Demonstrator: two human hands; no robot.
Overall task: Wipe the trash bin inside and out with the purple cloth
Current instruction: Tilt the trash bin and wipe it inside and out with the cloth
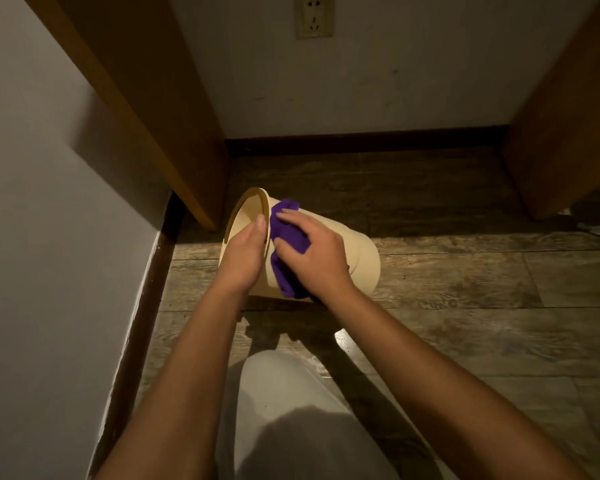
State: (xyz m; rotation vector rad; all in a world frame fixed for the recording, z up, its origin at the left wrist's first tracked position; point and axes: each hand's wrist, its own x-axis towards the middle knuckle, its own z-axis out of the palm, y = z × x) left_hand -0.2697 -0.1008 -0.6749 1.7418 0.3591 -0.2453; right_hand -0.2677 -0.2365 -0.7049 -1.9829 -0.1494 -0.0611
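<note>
A cream plastic trash bin [361, 252] is tipped on its side above the wooden floor, its open mouth facing left and its base to the right. My left hand [245, 252] grips the rim, thumb over the edge. My right hand [317, 252] presses the purple cloth [286, 233] flat against the bin's outer wall just behind the rim. Part of the cloth hangs below my palm. The bin's inside shows only as a pale sliver by the rim.
The bin sits in a narrow recess between two wooden panels [174, 133], [568, 133], with a white wall and a socket [314, 15] behind. A dark skirting board [146, 306] runs along the left wall. My knee in light trousers [291, 410] is below.
</note>
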